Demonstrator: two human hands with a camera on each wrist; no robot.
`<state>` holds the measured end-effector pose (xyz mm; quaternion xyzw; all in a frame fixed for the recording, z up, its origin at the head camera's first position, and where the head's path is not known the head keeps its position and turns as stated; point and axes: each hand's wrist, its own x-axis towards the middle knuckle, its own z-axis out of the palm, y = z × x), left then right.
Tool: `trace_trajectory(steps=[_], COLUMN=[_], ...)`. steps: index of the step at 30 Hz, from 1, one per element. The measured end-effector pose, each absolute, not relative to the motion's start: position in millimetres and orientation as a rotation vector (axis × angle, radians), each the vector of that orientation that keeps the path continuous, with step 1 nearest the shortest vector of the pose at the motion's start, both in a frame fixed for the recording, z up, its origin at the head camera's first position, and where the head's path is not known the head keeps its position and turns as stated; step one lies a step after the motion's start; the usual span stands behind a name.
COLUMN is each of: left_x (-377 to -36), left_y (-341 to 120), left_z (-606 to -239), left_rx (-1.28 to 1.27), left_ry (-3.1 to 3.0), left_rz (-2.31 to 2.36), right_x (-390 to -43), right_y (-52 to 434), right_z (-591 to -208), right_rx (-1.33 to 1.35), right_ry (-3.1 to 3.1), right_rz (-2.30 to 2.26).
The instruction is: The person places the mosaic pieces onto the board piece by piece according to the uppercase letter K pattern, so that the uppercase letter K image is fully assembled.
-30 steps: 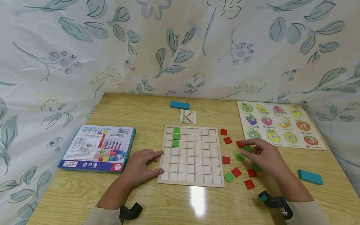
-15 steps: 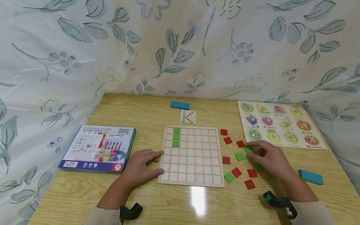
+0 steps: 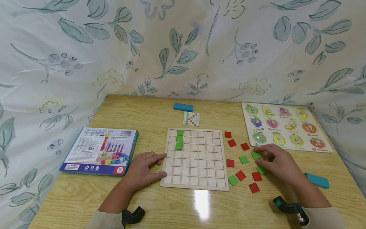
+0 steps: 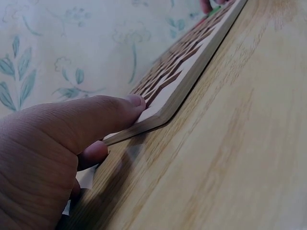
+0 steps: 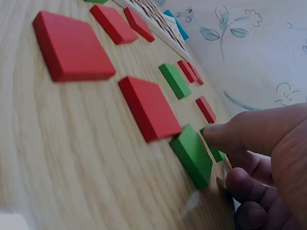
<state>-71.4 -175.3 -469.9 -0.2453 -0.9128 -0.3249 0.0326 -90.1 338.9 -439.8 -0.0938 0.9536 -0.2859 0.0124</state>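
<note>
A wooden grid board point(image 3: 194, 163) lies flat, with three green tiles point(image 3: 179, 139) in one of its columns. My left hand point(image 3: 143, 168) rests at its left side, thumb and index finger extended onto the edge; in the left wrist view the thumb point(image 4: 129, 108) lies on top near a corner. On the right, my right hand point(image 3: 277, 162) pinches a green tile point(image 3: 255, 155) between thumb and index finger, on or just over the table. Another green tile point(image 3: 261, 170) sits partly under this hand. Red tiles point(image 3: 256, 176) and more green ones point(image 3: 244, 159) lie around it.
A small pattern card point(image 3: 191, 119) and a blue block point(image 3: 183, 107) lie beyond the board. At left is a printed box point(image 3: 98, 151). A fruit puzzle board point(image 3: 286, 127) is at back right, and another blue block point(image 3: 318, 180) is beside the right forearm.
My right hand has moved slightly right and toward me, and the green tile at its fingers has shifted with it, away from the nearby red tile. The left hand has stayed put.
</note>
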Motion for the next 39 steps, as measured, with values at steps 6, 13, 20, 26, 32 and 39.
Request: trace_trajectory(steps=[6,13,20,26,32,39], left_x=[-70.6,-70.4,-70.7,-70.2,-69.9,-70.4], left_y=[-174.9,-174.1,-174.6,-175.0,-175.2,-175.1], left_z=[-467.9,-467.0,-467.8,-468.5,-468.1,-468.4], left_rx=[-0.738,-0.740,-0.741,-0.739,-0.740,-0.747], left_ry=[-2.824,-2.827,-2.819,-2.820,-2.821,-2.817], left_rz=[-0.995,-0.994,-0.985,-0.983,-0.980,-0.980], right_x=[-91.5,-91.4,-90.2,-90.5,-90.7,-91.5], right_y=[341.8,340.1,339.6,338.3,336.5,334.5], right_z=[-440.2,-439.3,-441.4,-440.3,-439.1,-438.2], right_rx=[-0.305,-0.266,-0.244,-0.210,-0.213,-0.226], right_ry=[2.961,2.951,2.953,2.946,2.939,2.941], right_rz=[-0.870,-0.845,-0.878,-0.885,-0.899,-0.918])
